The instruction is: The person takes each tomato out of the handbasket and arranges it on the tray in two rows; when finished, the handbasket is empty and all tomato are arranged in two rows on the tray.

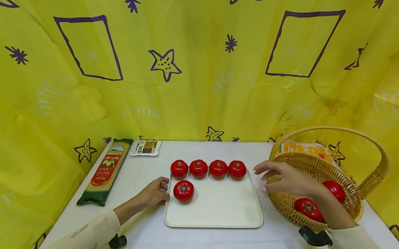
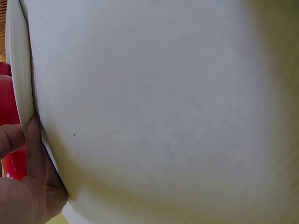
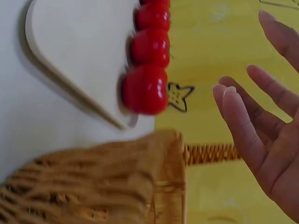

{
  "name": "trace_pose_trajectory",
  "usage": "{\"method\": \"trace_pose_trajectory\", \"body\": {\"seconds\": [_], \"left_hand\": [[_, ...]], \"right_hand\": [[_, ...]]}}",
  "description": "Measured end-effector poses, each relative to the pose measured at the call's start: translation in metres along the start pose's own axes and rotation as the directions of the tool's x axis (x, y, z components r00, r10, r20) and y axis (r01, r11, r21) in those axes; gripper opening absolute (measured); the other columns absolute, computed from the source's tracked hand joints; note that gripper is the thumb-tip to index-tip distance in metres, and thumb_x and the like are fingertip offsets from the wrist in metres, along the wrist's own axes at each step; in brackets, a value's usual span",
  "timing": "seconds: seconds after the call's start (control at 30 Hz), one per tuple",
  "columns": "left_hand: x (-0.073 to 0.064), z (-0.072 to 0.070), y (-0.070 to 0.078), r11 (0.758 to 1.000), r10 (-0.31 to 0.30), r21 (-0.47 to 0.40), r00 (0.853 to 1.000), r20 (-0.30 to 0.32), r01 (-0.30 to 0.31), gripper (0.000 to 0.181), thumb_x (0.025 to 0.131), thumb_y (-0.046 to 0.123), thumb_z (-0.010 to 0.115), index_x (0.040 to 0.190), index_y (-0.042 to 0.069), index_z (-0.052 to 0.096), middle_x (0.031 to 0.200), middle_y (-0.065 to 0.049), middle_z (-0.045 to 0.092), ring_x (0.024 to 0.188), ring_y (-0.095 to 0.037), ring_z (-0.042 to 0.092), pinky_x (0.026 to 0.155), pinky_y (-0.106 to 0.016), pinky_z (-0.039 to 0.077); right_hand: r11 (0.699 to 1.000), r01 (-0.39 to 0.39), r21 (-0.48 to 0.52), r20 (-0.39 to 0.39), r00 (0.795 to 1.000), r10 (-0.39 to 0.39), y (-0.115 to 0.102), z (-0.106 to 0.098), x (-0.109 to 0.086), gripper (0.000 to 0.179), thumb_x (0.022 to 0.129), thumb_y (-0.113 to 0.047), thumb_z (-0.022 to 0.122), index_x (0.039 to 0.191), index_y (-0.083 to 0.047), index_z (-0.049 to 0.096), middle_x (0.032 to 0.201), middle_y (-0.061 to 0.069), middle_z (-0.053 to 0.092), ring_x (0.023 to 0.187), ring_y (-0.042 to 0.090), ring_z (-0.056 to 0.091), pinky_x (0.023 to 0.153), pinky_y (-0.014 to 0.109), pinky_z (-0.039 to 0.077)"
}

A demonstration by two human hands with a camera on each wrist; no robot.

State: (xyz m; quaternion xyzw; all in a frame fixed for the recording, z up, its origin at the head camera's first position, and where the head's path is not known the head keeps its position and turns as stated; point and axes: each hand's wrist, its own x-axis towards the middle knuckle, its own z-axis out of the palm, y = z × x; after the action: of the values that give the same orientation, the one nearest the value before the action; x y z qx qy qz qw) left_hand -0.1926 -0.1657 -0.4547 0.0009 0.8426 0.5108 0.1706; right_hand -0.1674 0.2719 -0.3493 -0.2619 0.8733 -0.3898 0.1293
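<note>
A cream tray lies on the white table, bearing several red tomatoes: a row along its far edge and one tomato nearer, at the left. With thumb and fingers at the rim, my left hand grips the tray's left edge; the left wrist view shows the rim between its fingers. My right hand hovers over the near-left rim of a wicker basket, fingers spread and holding nothing. Inside the basket are two tomatoes, one partly behind my right forearm.
At the far left lies a long green and gold pasta packet. A small white packet sits beside it near the table's back edge. Behind the basket stands an orange bag, partly hidden. A yellow patterned cloth hangs behind the table.
</note>
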Motion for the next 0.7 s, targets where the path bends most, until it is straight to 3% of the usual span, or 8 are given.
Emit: {"method": "trace_pose_trajectory", "body": {"seconds": [0.2,0.37,0.63,0.7], "left_hand": [[0.001,0.000,0.000,1.000,0.005,-0.001,1.000,-0.003,-0.005,0.062,0.074,-0.010,0.069,0.133,-0.007,0.049,0.103,-0.016,0.054,0.084,-0.021,0.060,0.067,-0.035,0.063],[0.000,0.000,0.001,1.000,-0.002,0.019,1.000,-0.003,0.002,0.063,0.074,-0.009,0.070,0.134,-0.007,0.049,0.104,-0.015,0.055,0.084,-0.021,0.060,0.068,-0.035,0.063],[0.000,0.000,0.000,0.999,0.000,0.040,1.000,-0.006,0.001,0.063,0.076,-0.007,0.071,0.135,-0.007,0.049,0.106,-0.017,0.056,0.085,-0.022,0.061,0.069,-0.035,0.063],[0.000,0.000,-0.001,0.999,0.010,0.034,1.000,0.004,-0.010,0.062,0.076,-0.007,0.071,0.134,-0.008,0.048,0.106,-0.018,0.056,0.085,-0.023,0.062,0.069,-0.035,0.064]], "right_hand": [[0.999,-0.006,-0.039,-0.063,0.998,0.004,0.015,-0.018,-0.018,0.044,0.089,-0.024,0.076,0.127,-0.008,0.061,0.126,0.012,0.063,0.108,0.025,0.065,0.084,0.026,0.059],[0.997,-0.034,-0.062,-0.103,0.994,0.027,0.031,-0.034,-0.030,0.046,0.090,-0.021,0.075,0.130,-0.004,0.060,0.127,0.018,0.063,0.104,0.024,0.067,0.080,0.026,0.059],[0.975,-0.212,-0.069,-0.062,0.976,0.208,0.059,-0.066,-0.052,0.064,0.095,-0.022,0.068,0.146,0.004,0.040,0.134,0.033,0.053,0.112,0.040,0.063,0.078,0.027,0.058],[0.967,-0.249,-0.061,-0.055,0.968,0.246,0.064,-0.072,-0.056,0.068,0.095,-0.023,0.068,0.148,0.006,0.036,0.135,0.035,0.051,0.110,0.037,0.064,0.077,0.030,0.060]]}}
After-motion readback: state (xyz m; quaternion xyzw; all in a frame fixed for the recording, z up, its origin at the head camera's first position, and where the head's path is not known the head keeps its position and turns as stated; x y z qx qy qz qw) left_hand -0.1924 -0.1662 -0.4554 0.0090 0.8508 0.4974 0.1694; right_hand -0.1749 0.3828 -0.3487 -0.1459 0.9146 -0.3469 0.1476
